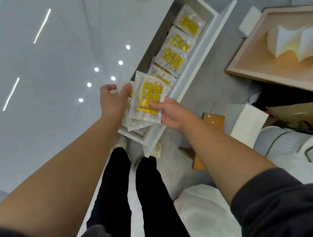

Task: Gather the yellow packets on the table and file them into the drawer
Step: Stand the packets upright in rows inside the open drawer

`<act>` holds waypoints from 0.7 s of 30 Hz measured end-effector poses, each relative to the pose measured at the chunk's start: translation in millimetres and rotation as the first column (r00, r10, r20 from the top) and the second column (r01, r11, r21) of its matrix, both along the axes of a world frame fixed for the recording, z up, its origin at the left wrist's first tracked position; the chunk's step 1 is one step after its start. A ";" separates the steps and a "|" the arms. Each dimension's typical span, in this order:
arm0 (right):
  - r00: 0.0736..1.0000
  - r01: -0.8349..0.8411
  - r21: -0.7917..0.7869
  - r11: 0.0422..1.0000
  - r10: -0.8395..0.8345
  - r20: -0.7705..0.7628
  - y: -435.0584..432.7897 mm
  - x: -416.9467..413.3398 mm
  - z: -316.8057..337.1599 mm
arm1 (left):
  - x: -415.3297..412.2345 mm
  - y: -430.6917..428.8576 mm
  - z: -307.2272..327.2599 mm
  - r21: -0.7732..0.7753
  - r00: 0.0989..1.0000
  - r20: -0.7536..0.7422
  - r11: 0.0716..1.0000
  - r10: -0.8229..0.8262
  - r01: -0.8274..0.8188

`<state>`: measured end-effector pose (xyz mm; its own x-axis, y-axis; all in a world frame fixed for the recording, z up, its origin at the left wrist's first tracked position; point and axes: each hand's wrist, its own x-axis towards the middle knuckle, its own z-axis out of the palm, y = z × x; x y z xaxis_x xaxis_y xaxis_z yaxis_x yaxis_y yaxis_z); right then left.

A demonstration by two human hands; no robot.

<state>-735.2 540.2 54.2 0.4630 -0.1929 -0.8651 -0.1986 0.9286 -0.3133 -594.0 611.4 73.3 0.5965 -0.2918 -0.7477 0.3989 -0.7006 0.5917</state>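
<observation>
Head view: we look down on a glossy white worktop (54, 75) and the long white open drawer (203, 53) beside it, where clear-wrapped yellow packets (172, 58) lie overlapping in a row. Over the drawer's near end, our left hand (112, 101) has its grip clamped on a fanned stack of packets (137, 123), while our right hand (170, 113) pinches the top yellow packet (149, 97)

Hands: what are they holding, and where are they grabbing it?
The right hand pinches the top yellow packet by its right edge. The left hand grips the stack under it by the left edge.
</observation>
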 end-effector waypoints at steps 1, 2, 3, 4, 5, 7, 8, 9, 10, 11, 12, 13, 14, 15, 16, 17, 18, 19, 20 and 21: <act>1.000 0.004 -0.018 1.000 -0.004 -0.017 -7.9 -3.6 1.2 | -2.2 -7.8 2.1 -0.015 0.998 -0.063 1.000 0.008 -0.009; 0.999 0.013 -0.031 0.999 -0.014 -0.030 -15.4 -6.5 1.8 | -3.3 -15.1 4.8 -0.026 0.992 -0.128 1.000 -0.015 0.012; 0.999 0.023 -0.041 0.999 -0.025 -0.044 -22.8 -8.9 3.4 | -3.9 -21.9 7.0 -0.048 0.979 -0.195 0.997 -0.063 0.054; 0.998 0.035 -0.050 0.998 -0.038 -0.057 -29.6 -10.9 4.8 | -3.5 -28.6 7.7 -0.078 0.961 -0.249 0.992 -0.119 0.102; 0.997 0.043 -0.061 0.997 -0.047 -0.065 -36.2 -12.0 6.1 | -2.5 -35.5 8.6 -0.104 0.948 -0.272 0.985 -0.164 0.141; 0.996 0.031 -0.084 0.996 -0.038 -0.083 -48.2 -11.3 9.2 | 2.7 -46.5 10.1 -0.102 0.944 -0.254 0.976 -0.210 0.190; 0.994 0.021 -0.102 0.995 -0.032 -0.109 -54.9 -9.9 10.8 | 6.1 -52.7 10.3 -0.090 0.947 -0.228 0.973 -0.227 0.211; 0.990 0.015 -0.126 0.992 -0.033 -0.138 -62.1 -8.4 12.4 | 9.1 -59.0 11.5 -0.082 0.950 -0.206 0.972 -0.233 0.221; 0.986 0.015 -0.151 0.988 -0.040 -0.162 -69.5 -6.7 13.2 | 12.6 -64.4 13.1 -0.072 0.956 -0.187 0.973 -0.227 0.218; 0.982 0.025 -0.171 0.985 -0.056 -0.182 -77.4 -5.1 14.5 | 15.9 -69.9 15.6 -0.060 0.960 -0.172 0.975 -0.222 0.214; 0.978 0.036 -0.190 0.981 -0.074 -0.197 -85.0 -4.1 15.6 | 19.1 -74.9 16.8 -0.044 0.964 -0.156 0.976 -0.217 0.213; 0.973 0.041 -0.208 0.977 -0.086 -0.214 -94.0 -2.1 16.2 | 23.3 -79.4 17.9 -0.024 0.967 -0.131 0.976 -0.217 0.216; 0.970 0.038 -0.223 0.974 -0.089 -0.227 -104.4 1.3 15.3 | 28.5 -83.7 18.2 -0.005 0.971 -0.103 0.976 -0.215 0.215; 0.967 0.023 -0.235 0.972 -0.081 -0.240 -115.3 5.9 14.6 | 34.4 -87.9 18.7 0.014 0.977 -0.079 0.979 -0.200 0.202; 0.966 0.004 -0.245 0.969 -0.067 -0.249 -126.8 10.6 13.4 | 40.5 -93.1 17.9 0.029 0.983 -0.061 0.984 -0.174 0.176; 0.967 -0.020 -0.250 0.968 -0.045 -0.253 -137.8 15.3 13.1 | 45.5 -98.3 17.2 0.033 0.988 -0.052 0.989 -0.145 0.146; 0.968 -0.051 -0.249 0.967 -0.014 -0.252 -148.4 21.0 13.8 | 50.1 -103.0 16.1 0.032 0.992 -0.048 0.993 -0.114 0.115; 0.968 -0.080 -0.243 0.967 0.017 -0.250 -159.1 27.2 15.7 | 53.8 -108.1 15.3 0.031 0.995 -0.046 0.996 -0.085 0.087; 0.968 -0.102 -0.241 0.965 0.041 -0.246 -168.9 32.8 18.4 | 57.1 -114.1 14.8 0.034 0.997 -0.044 0.998 -0.060 0.062; 0.969 -0.114 -0.241 0.964 0.055 -0.241 -177.7 38.9 21.8 | 59.7 -120.3 14.8 0.035 0.998 -0.047 0.999 -0.037 0.039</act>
